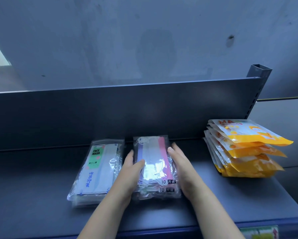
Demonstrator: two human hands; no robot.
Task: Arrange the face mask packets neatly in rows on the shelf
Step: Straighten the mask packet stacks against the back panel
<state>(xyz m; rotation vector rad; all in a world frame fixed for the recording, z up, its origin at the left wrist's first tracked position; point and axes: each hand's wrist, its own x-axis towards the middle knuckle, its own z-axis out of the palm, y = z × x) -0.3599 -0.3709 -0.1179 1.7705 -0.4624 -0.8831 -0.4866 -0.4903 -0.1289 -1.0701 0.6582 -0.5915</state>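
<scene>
1. The left grip (pixel 129 171) lies wide against the left edge of the middle stack of clear packets (pixel 153 168), fingers straight, thumb resting on top.
2. The right grip (pixel 181 166), also wide and flat, presses the stack's right edge.
3. This stack lies on the shelf (pixel 41 195), close to the back panel (pixel 110 114).
4. The "FACE MASK" stack (pixel 98 168) lies just beside it on the left; the yellow stack (pixel 244 149) sits well apart on the right.
</scene>
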